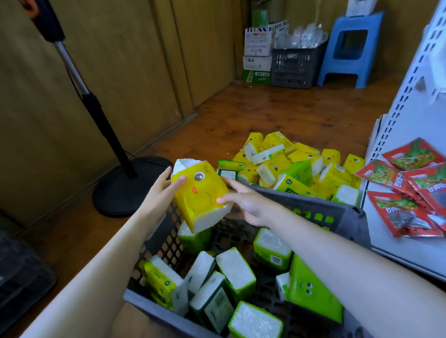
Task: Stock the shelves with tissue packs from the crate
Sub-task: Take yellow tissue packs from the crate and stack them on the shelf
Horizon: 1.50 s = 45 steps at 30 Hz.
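Observation:
A yellow tissue pack (201,195) with a cartoon face is held above the far left corner of the grey plastic crate (319,211). My left hand (159,193) grips its left side, thumb across the front. My right hand (245,201) touches its right side with extended fingers. Several green and yellow tissue packs (235,272) lie loose inside the crate. A heap of yellow and green packs (292,166) lies on the floor beyond the crate. The white shelf unit (406,240) stands to the right.
Red snack packets (414,190) lie on the white shelf. A black fan stand (126,187) sits on the wooden floor at left. Another dark crate (296,65), cardboard boxes (258,53) and a blue stool (349,50) stand by the far wall.

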Each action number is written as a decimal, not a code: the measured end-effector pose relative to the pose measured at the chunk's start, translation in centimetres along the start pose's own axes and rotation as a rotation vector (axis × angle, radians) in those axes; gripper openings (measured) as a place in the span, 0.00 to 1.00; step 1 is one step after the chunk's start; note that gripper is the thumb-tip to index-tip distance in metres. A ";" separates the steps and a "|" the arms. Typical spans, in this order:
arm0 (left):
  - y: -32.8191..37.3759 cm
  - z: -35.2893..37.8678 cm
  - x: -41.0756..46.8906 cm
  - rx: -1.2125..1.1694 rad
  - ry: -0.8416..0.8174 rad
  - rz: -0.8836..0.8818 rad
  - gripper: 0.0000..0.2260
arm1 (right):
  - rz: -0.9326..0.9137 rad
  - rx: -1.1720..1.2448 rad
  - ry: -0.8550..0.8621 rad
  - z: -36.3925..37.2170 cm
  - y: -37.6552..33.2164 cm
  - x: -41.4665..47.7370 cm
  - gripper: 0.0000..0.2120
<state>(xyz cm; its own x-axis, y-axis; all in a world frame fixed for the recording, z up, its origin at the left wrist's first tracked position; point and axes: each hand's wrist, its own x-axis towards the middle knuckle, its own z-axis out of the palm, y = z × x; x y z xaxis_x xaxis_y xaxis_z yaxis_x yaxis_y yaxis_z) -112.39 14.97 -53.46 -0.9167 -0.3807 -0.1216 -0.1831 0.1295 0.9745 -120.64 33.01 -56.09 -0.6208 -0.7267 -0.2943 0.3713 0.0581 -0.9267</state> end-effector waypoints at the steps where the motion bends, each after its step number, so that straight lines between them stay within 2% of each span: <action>1: 0.2 0.0 -0.2 -0.011 -0.006 -0.001 0.24 | -0.013 -0.012 0.009 -0.3 -0.2 0.0 0.25; 4: 0.3 0.4 -0.4 0.039 -0.039 0.019 0.09 | -0.041 -0.032 0.071 -1.0 -0.6 -0.2 0.26; 8: 0.1 0.8 -0.3 0.104 -0.054 0.014 0.06 | -0.049 0.091 0.177 -1.6 -0.8 -0.2 0.20; 13: 0.4 2.1 -0.5 0.151 -0.113 -0.012 0.04 | -0.094 0.241 0.373 -1.9 -1.0 0.1 0.18; 18: 0.6 3.1 -0.1 0.040 -0.063 -0.112 0.08 | -0.145 0.299 0.493 -2.0 -1.5 0.4 0.15; 22: 1.1 3.9 0.0 -0.069 0.019 -0.157 0.11 | -0.107 0.172 0.469 -0.9 -1.7 1.0 0.33; 24: 1.2 4.2 0.0 -0.096 0.076 -0.160 0.13 | -0.065 0.118 0.409 -0.2 -1.7 0.9 0.36; 27: 1.3 4.4 0.1 -0.106 0.123 -0.125 0.11 | -0.042 0.123 0.359 0.2 -1.6 0.7 0.26; 31: 1.8 4.0 0.1 -0.091 0.123 -0.063 0.07 | -0.087 0.132 0.382 -0.2 -2.0 0.3 0.20; 32: 2.1 3.9 0.1 -0.116 0.131 -0.055 0.09 | -0.093 0.138 0.386 -0.3 -2.2 0.1 0.19; 35: 3.1 3.8 0.0 -0.200 0.118 -0.021 0.09 | -0.123 0.121 0.399 -0.5 -2.6 0.0 0.28; 43: 5.0 5.4 -0.7 -0.117 -0.044 0.179 0.20 | -0.289 -0.041 0.470 0.0 -5.6 -3.0 0.25; 45: 5.9 6.2 -0.8 -0.158 -0.032 0.196 0.17 | -0.387 -0.091 0.501 -0.1 -6.7 -4.4 0.27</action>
<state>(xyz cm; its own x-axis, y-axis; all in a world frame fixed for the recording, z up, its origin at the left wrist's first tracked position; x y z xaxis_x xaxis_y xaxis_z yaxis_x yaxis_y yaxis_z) -114.90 21.71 -48.80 -0.9405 -0.3327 0.0693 0.0549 0.0524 0.9971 -120.45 35.84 -48.65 -0.9539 -0.3000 0.0130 0.0086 -0.0705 -0.9975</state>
